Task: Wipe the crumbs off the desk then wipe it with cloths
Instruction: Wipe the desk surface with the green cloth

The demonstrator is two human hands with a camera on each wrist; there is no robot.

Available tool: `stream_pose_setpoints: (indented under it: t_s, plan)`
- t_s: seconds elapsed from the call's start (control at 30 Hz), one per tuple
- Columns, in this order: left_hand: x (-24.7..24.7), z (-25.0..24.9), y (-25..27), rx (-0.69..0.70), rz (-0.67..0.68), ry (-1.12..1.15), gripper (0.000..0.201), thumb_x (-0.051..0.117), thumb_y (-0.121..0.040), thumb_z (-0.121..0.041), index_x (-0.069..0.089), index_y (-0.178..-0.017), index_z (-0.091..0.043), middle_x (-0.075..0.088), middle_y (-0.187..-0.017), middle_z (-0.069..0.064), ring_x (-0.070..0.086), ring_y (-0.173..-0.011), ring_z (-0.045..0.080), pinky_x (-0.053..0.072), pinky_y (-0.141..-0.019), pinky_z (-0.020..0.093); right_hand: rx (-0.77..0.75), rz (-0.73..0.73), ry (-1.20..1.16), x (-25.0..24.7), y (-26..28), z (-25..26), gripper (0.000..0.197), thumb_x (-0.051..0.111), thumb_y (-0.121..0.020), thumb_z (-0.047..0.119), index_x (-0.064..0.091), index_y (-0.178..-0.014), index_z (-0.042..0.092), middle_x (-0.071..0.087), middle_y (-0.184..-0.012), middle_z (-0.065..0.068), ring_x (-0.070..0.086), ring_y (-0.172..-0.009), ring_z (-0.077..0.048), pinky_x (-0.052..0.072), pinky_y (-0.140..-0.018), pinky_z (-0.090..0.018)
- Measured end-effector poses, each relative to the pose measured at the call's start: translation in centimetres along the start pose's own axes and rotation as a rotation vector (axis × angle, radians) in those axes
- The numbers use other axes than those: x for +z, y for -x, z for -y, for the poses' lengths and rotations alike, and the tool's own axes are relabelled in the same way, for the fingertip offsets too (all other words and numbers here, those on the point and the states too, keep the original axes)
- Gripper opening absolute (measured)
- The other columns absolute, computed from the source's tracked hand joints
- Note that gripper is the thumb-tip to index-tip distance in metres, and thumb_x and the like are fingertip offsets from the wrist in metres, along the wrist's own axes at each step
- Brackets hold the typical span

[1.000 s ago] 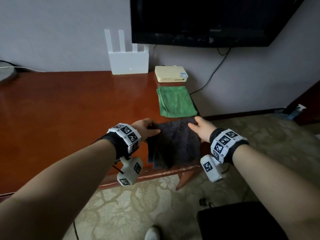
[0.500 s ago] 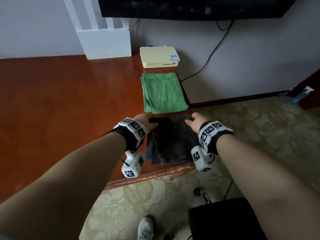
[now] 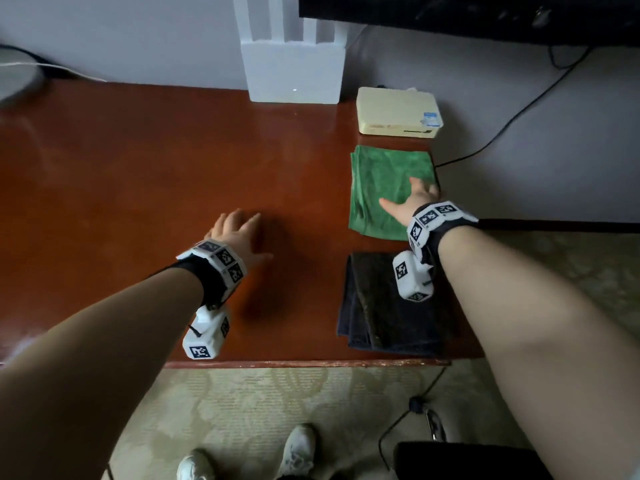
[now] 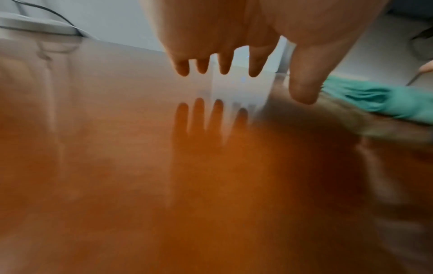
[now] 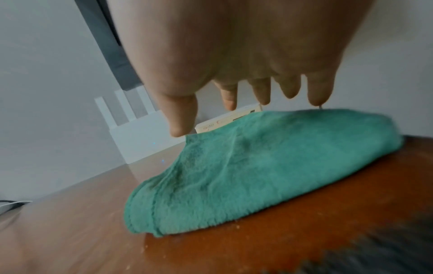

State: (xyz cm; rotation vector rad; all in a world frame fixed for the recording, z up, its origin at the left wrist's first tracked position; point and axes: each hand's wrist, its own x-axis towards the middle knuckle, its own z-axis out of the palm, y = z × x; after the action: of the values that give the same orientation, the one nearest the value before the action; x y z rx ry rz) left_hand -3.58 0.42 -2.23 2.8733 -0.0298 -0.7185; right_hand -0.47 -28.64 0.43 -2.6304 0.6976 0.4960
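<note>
Under the right hand (image 3: 412, 202) lies the green cloth (image 3: 381, 188), folded flat on the desk (image 3: 156, 185); fingers spread and loose above it, thumb and fingertips (image 5: 230, 103) hanging just over the fabric in the right wrist view, not curled round it, so nothing grasped yet. Behind that wrist, toward the person, sits the dark cloth (image 3: 377, 306), folded and lying by the desk's front edge, nobody touching it. Beyond the green cloth is a cream box (image 3: 398, 110), and left of that a white router (image 3: 292, 74) against the wall. Left hand (image 3: 235, 233) is out over bare wood well to the left of both cloths, palm down, fingers (image 4: 255, 66) straight and apart, holding nothing; the left wrist view shows their reflection in the glossy top with a gap, so it looks hovering rather than pressing, though blur makes that unsure. Progress, as a judgement: the dark cloth being parked and folded suggests one pass may be done, and the reach to the green one looks like the start of the next wipe. Small pale specks (image 5: 236, 225) show on the wood just in front of the green cloth's near edge, so crumbs likely not all gone. Remaining: grip green cloth, wipe the surface, clear those specks.
</note>
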Motion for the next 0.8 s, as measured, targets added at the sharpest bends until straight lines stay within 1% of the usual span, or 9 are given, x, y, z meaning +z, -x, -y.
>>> stream_pose_setpoints:
  t_s: [0.1,0.2,0.3,0.33,0.4,0.47,0.5,0.63,0.8]
  plan:
    - [0.2,3.5,-0.5,-0.078,-0.016,-0.016,0.088,0.053,-0.080,-0.063,0.002,-0.148,-0.037,-0.008,-0.157,0.000,-0.011,-0.145,0.026,0.001,-0.118,0.045,0.026,0.050,0.125,0.8,-2.1,1.5,0.098,0.048,-0.076,0.072,0.000,-0.150,0.028,-0.006,-0.158,-0.010,-0.001,-0.145,-0.037,0.014,-0.114,-0.058]
    - [0.7,5.2,-1.1,-0.076,0.011,-0.038,0.090,0.048,-0.079,-0.067,-0.004,-0.147,-0.038,-0.013,-0.157,-0.002,-0.015,-0.144,0.024,-0.003,-0.118,0.046,0.044,0.097,0.166,1.8,-3.5,2.8,0.111,0.048,-0.067,0.081,-0.011,-0.148,0.032,-0.014,-0.157,-0.011,0.000,-0.143,-0.042,0.014,-0.113,-0.060]
    - [1.2,5.6,-1.5,-0.055,0.058,-0.092,0.093,0.042,-0.080,-0.071,-0.014,-0.145,-0.037,-0.022,-0.155,-0.001,-0.021,-0.142,0.025,-0.008,-0.117,0.047,0.067,0.117,0.264,2.9,-4.0,4.0,0.117,0.052,-0.063,0.082,-0.016,-0.146,0.035,-0.014,-0.157,-0.012,0.000,-0.142,-0.044,0.016,-0.112,-0.061]
    - [1.2,5.6,-1.6,-0.053,0.072,-0.099,0.093,0.041,-0.080,-0.071,-0.015,-0.145,-0.036,-0.024,-0.154,-0.001,-0.023,-0.142,0.025,-0.009,-0.116,0.048,0.069,0.114,0.302,3.0,-4.0,4.4,0.114,0.054,-0.066,0.079,-0.014,-0.147,0.035,-0.012,-0.157,-0.012,0.000,-0.142,-0.044,0.017,-0.112,-0.060]
    - [1.1,5.5,-1.6,-0.056,0.097,-0.109,0.093,0.040,-0.080,-0.072,-0.017,-0.145,-0.036,-0.025,-0.154,-0.001,-0.024,-0.142,0.026,-0.009,-0.116,0.049,0.033,0.093,0.350,2.8,-3.7,5.2,0.098,0.056,-0.077,0.064,-0.006,-0.148,0.037,-0.005,-0.156,-0.010,0.004,-0.141,-0.044,0.019,-0.110,-0.057]
    - [0.9,5.4,-1.7,-0.057,0.112,-0.124,0.094,0.039,-0.080,-0.072,-0.018,-0.144,-0.036,-0.026,-0.153,0.000,-0.024,-0.141,0.026,-0.009,-0.115,0.050,-0.036,0.064,0.374,2.6,-3.4,5.9,0.080,0.054,-0.085,0.048,0.005,-0.148,0.039,0.004,-0.153,-0.007,0.012,-0.139,-0.039,0.025,-0.108,-0.052]
    - [0.8,5.4,-1.7,-0.057,0.121,-0.132,0.094,0.038,-0.080,-0.072,-0.019,-0.144,-0.035,-0.027,-0.153,0.000,-0.024,-0.141,0.027,-0.009,-0.115,0.050,-0.070,0.056,0.387,2.8,-3.3,6.1,0.074,0.051,-0.087,0.044,0.008,-0.147,0.040,0.006,-0.152,-0.005,0.015,-0.137,-0.037,0.027,-0.107,-0.050]
    - [0.5,5.4,-1.7,-0.054,0.156,-0.158,0.094,0.036,-0.080,-0.073,-0.021,-0.144,-0.034,-0.029,-0.152,0.000,-0.025,-0.141,0.028,-0.008,-0.114,0.052,-0.207,0.067,0.421,3.4,-2.9,6.6,0.066,0.050,-0.090,0.039,0.015,-0.146,0.040,0.012,-0.149,-0.005,0.021,-0.131,-0.035,0.031,-0.106,-0.043]
    - [0.5,5.6,-1.8,-0.036,0.149,-0.162,0.095,0.036,-0.079,-0.074,-0.021,-0.144,-0.033,-0.029,-0.152,0.000,-0.024,-0.141,0.028,-0.008,-0.113,0.054,-0.389,0.098,0.438,4.6,-0.3,8.6,0.061,0.050,-0.091,0.035,0.021,-0.145,0.036,0.017,-0.148,-0.005,0.023,-0.130,-0.034,0.032,-0.107,-0.041]
